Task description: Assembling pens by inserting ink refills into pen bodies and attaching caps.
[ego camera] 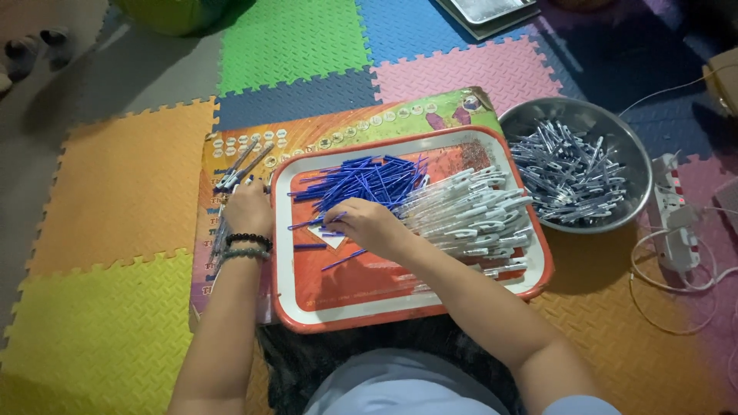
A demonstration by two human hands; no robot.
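Fingers of the right hand curl down onto blue pen refills heaped in the red tray, pinching a few; clear pen barrels fill the tray's right side; left hand, at the tray's left rim, is closed around a bundle of assembled pens, partly hidden; under the tray lies a colourful printed board; right of the tray, a steel bowl holds grey pen parts, hard to make out.

A tray lies on a board on the floor mat. In it, refills lie left of pen barrels. A bowl of pens sits right of the tray.
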